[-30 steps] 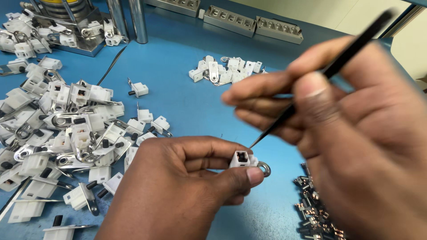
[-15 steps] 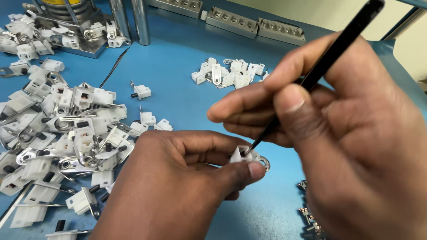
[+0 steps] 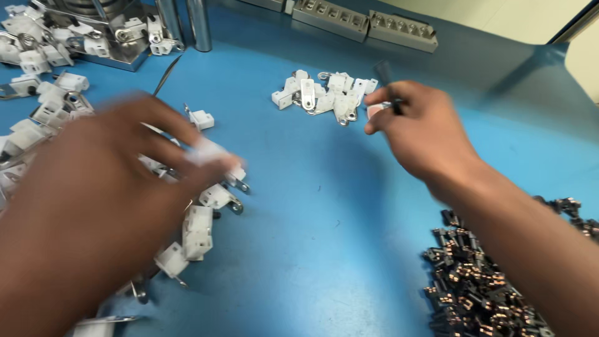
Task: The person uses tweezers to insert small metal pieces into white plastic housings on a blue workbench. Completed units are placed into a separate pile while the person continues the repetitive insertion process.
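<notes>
Dark copper-tipped parts (image 3: 480,287) heaped lower right; grey metal blocks (image 3: 368,22) along the far edge.

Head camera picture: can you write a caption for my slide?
Left hand over white plastic parts; right hand holds a thin black tool beside a smaller pile.

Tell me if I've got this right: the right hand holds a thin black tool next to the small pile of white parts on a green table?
Not quite. The head view shows the table is blue, not green. The rest stands: the right hand holds a thin black tool beside the small pile of white parts.
</notes>
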